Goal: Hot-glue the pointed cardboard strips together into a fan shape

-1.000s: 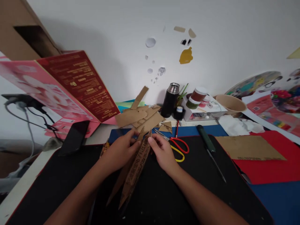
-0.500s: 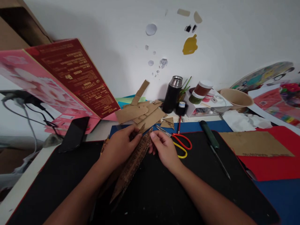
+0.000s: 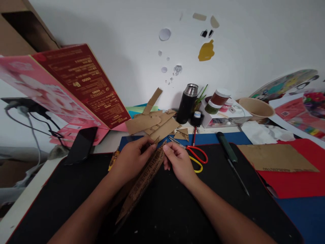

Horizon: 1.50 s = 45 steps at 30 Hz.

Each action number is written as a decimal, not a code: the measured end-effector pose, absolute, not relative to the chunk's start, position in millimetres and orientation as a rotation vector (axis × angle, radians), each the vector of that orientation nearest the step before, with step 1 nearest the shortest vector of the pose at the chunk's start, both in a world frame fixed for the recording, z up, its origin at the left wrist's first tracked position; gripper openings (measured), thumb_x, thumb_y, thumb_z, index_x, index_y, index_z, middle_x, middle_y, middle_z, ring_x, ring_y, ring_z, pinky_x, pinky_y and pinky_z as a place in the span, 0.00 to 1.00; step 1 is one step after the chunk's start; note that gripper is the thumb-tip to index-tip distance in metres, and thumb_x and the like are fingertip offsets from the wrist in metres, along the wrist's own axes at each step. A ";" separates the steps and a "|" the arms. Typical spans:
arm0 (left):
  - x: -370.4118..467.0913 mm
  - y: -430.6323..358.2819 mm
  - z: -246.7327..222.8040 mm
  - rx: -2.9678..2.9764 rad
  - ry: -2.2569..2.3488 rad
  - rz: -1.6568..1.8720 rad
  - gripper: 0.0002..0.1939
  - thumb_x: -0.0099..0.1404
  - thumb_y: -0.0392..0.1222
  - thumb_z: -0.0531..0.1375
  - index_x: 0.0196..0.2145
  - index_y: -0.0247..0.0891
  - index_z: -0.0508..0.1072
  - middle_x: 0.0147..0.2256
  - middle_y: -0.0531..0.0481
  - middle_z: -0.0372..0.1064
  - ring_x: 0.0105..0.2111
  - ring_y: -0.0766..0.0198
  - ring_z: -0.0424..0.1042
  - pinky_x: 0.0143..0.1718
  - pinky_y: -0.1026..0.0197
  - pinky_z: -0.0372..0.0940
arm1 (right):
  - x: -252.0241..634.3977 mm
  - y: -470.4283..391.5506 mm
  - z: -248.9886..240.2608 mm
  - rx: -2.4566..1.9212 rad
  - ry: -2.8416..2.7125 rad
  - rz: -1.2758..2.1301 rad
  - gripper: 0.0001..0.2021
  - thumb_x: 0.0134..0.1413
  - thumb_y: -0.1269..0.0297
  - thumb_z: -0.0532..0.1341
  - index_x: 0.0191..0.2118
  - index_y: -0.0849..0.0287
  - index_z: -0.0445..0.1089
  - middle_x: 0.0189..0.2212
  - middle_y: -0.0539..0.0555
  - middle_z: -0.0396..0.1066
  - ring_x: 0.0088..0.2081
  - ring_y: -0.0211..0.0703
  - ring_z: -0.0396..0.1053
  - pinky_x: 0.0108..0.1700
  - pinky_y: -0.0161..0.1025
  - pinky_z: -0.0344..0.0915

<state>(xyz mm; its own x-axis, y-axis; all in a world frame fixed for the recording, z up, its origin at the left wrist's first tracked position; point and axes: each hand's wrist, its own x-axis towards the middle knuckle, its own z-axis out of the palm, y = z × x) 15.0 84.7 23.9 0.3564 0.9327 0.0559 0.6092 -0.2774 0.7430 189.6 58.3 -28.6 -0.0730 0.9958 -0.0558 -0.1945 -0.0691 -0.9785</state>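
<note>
A long, pointed brown cardboard piece [image 3: 143,183] with dark print slants over the black mat [image 3: 177,217], its tip up between both hands. My left hand [image 3: 134,156] grips cardboard near the upper end, thumb against fingers; a small pointed bit sticks up beside the thumb. My right hand [image 3: 177,161] pinches the tip of the long piece between thumb and index finger. Scissors [image 3: 199,154] with red and yellow handles lie just right of my right hand. Behind the hands is a pile of cardboard scraps [image 3: 166,130].
A black flask [image 3: 186,105], paint jars [image 3: 219,98] and an ink bottle [image 3: 196,118] stand at the back. A green-handled tool [image 3: 227,147] lies right. A phone [image 3: 82,144] leans at the left beside a red and pink box [image 3: 83,81]. Cardboard [image 3: 279,157] rests on red sheets.
The long cardboard piece has tilted, showing more of its printed face, and its lower end has shifted slightly left. Both hands keep their hold. The view has moved slightly.
</note>
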 end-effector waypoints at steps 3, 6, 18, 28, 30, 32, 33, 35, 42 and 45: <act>15.2 85.3 23.9 1.966 1.312 0.696 0.11 0.72 0.47 0.56 0.39 0.42 0.76 0.37 0.51 0.79 0.37 0.56 0.76 0.40 0.57 0.65 | 190.0 58.2 -28.8 -1.061 -1.071 1.408 0.20 0.58 0.43 0.64 0.33 0.57 0.67 0.15 0.43 0.65 0.15 0.33 0.63 0.18 0.30 0.58; 13.5 86.6 22.3 1.945 1.322 0.721 0.11 0.71 0.48 0.56 0.42 0.42 0.77 0.38 0.50 0.79 0.38 0.56 0.76 0.41 0.57 0.66 | 190.4 58.7 -29.7 -1.039 -1.070 1.422 0.20 0.58 0.43 0.64 0.33 0.57 0.67 0.15 0.44 0.66 0.15 0.34 0.64 0.18 0.30 0.59; 11.2 86.4 18.8 1.910 1.272 0.797 0.12 0.70 0.46 0.58 0.47 0.41 0.77 0.36 0.50 0.79 0.36 0.57 0.77 0.39 0.59 0.67 | 189.1 56.4 -33.4 -1.016 -1.051 1.398 0.20 0.61 0.45 0.64 0.32 0.58 0.68 0.16 0.45 0.67 0.16 0.33 0.64 0.19 0.29 0.59; 14.6 81.8 25.2 2.065 1.395 0.796 0.12 0.69 0.40 0.57 0.46 0.41 0.76 0.29 0.53 0.75 0.29 0.61 0.73 0.32 0.61 0.61 | 187.8 55.1 -37.4 -0.990 -0.984 1.437 0.19 0.60 0.46 0.65 0.32 0.58 0.68 0.17 0.45 0.68 0.16 0.33 0.64 0.18 0.29 0.59; 15.7 80.8 24.9 2.084 1.407 0.796 0.11 0.68 0.39 0.57 0.45 0.40 0.76 0.29 0.52 0.76 0.29 0.61 0.74 0.32 0.61 0.61 | 187.3 54.9 -37.5 -0.987 -0.977 1.438 0.19 0.60 0.46 0.65 0.32 0.58 0.68 0.17 0.45 0.67 0.16 0.33 0.63 0.18 0.28 0.58; 16.9 79.8 24.5 2.082 1.392 0.801 0.10 0.68 0.38 0.57 0.44 0.41 0.77 0.30 0.52 0.76 0.29 0.61 0.74 0.32 0.61 0.61 | 186.8 54.7 -37.4 -0.990 -0.966 1.438 0.19 0.60 0.46 0.66 0.32 0.58 0.68 0.16 0.44 0.66 0.15 0.32 0.62 0.17 0.28 0.58; 17.6 79.4 24.3 2.075 1.378 0.805 0.10 0.68 0.38 0.57 0.44 0.41 0.77 0.30 0.52 0.77 0.30 0.61 0.75 0.33 0.61 0.62 | 186.6 54.6 -37.4 -0.994 -0.961 1.437 0.19 0.60 0.45 0.66 0.32 0.58 0.68 0.16 0.44 0.66 0.15 0.32 0.62 0.17 0.28 0.58; 18.9 78.8 24.0 2.058 1.346 0.812 0.10 0.69 0.37 0.56 0.43 0.42 0.77 0.31 0.52 0.78 0.31 0.61 0.76 0.34 0.61 0.62 | 186.6 54.7 -37.2 -1.003 -0.958 1.433 0.20 0.59 0.45 0.66 0.32 0.58 0.68 0.16 0.44 0.65 0.15 0.32 0.61 0.17 0.28 0.58; 22.5 78.0 22.9 2.032 1.299 0.819 0.10 0.70 0.37 0.55 0.42 0.42 0.76 0.32 0.53 0.78 0.33 0.61 0.76 0.35 0.61 0.62 | 187.6 55.8 -36.9 -1.023 -0.986 1.407 0.20 0.58 0.44 0.66 0.33 0.58 0.68 0.15 0.44 0.66 0.15 0.32 0.62 0.17 0.28 0.58; 23.3 77.4 23.3 2.038 1.311 0.825 0.09 0.70 0.37 0.56 0.42 0.43 0.76 0.33 0.53 0.78 0.33 0.61 0.76 0.36 0.60 0.63 | 188.3 55.5 -37.4 -1.032 -1.006 1.396 0.20 0.59 0.44 0.65 0.33 0.58 0.68 0.16 0.44 0.66 0.15 0.32 0.62 0.18 0.28 0.59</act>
